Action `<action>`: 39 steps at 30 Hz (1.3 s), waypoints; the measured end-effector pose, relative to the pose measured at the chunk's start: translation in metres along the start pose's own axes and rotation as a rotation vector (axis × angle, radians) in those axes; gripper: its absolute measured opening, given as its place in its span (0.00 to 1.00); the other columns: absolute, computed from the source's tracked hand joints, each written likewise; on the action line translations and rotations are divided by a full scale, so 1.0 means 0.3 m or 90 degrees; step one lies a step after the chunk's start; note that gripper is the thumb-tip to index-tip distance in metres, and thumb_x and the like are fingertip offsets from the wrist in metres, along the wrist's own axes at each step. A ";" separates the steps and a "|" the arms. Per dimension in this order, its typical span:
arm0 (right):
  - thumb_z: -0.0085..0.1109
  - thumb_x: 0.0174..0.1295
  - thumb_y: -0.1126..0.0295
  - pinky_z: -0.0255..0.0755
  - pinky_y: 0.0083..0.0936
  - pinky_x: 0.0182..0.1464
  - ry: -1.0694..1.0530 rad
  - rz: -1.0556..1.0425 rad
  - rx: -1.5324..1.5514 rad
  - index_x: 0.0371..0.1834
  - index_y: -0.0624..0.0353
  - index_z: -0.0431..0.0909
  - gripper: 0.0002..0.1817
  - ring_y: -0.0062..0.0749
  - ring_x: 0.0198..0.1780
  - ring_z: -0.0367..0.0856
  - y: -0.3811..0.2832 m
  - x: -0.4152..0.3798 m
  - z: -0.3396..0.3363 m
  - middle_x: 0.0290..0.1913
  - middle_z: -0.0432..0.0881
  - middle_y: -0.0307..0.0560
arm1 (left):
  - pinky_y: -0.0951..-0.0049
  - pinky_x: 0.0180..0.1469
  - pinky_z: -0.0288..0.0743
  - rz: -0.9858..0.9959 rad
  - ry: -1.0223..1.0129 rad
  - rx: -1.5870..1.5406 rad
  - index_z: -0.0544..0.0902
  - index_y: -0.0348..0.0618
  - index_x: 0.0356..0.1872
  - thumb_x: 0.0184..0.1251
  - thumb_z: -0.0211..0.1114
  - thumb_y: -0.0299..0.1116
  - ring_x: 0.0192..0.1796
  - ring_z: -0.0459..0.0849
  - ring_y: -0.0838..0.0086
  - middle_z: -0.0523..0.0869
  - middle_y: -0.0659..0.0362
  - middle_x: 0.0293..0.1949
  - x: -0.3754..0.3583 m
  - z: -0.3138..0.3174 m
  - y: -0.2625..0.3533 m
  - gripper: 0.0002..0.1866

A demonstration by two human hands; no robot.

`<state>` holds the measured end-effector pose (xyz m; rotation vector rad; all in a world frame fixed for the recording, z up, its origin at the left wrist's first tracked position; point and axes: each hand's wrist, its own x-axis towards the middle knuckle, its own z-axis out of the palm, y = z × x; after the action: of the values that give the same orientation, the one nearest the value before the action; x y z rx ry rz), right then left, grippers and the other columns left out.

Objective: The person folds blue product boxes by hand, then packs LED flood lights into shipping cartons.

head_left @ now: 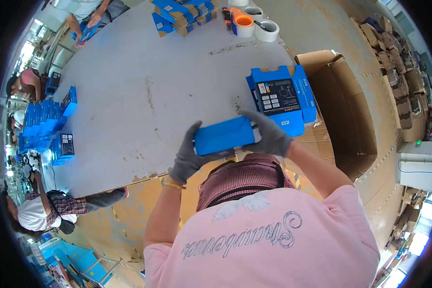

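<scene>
Between my two grey-gloved hands is a blue cardboard box [224,136], held just above the near edge of the table. My left hand [187,154] grips its left end, thumb along the upper corner. My right hand [269,134] closes on the other end, where a pale flap or inner part shows. The undersides of my fingers are hidden by the box. Just beyond my right hand lie flattened blue box blanks [279,96], the top one showing a black printed panel.
A large open carton [343,115] stands right of the table [120,115]. Tape rolls [269,30] and more folded blanks [185,14] lie at the far edge. Blue boxes [43,117] are stacked on the left. Other people, including a co-worker's hand [95,19], are around the table.
</scene>
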<state>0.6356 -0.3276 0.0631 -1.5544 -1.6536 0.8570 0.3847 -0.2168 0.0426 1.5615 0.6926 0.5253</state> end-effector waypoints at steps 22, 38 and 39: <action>0.56 0.59 0.59 0.65 0.39 0.62 -0.064 0.043 -0.280 0.59 0.53 0.74 0.24 0.46 0.62 0.71 0.137 -0.008 -0.027 0.59 0.75 0.48 | 0.57 0.65 0.64 0.150 0.168 0.628 0.75 0.47 0.57 0.56 0.70 0.35 0.66 0.67 0.54 0.72 0.50 0.62 -0.145 -0.164 -0.190 0.25; 0.62 0.51 0.51 0.64 0.42 0.66 0.299 0.499 -0.131 0.69 0.62 0.53 0.46 0.58 0.65 0.67 0.605 0.156 -0.517 0.64 0.67 0.69 | 0.62 0.53 0.73 -0.174 0.242 0.322 0.74 0.35 0.58 0.63 0.62 0.39 0.47 0.81 0.58 0.82 0.45 0.46 0.456 0.688 0.067 0.25; 0.62 0.52 0.51 0.64 0.42 0.65 0.299 0.487 -0.108 0.69 0.60 0.54 0.45 0.58 0.65 0.67 0.636 0.146 -0.519 0.64 0.67 0.68 | 0.63 0.53 0.73 -0.137 0.275 0.320 0.74 0.35 0.58 0.64 0.62 0.38 0.47 0.81 0.60 0.82 0.47 0.46 0.454 0.712 0.071 0.24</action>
<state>0.8675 -0.2721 -0.0123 -2.3461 -0.7990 0.6358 0.6320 -0.2749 0.0310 1.8229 1.3896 0.5591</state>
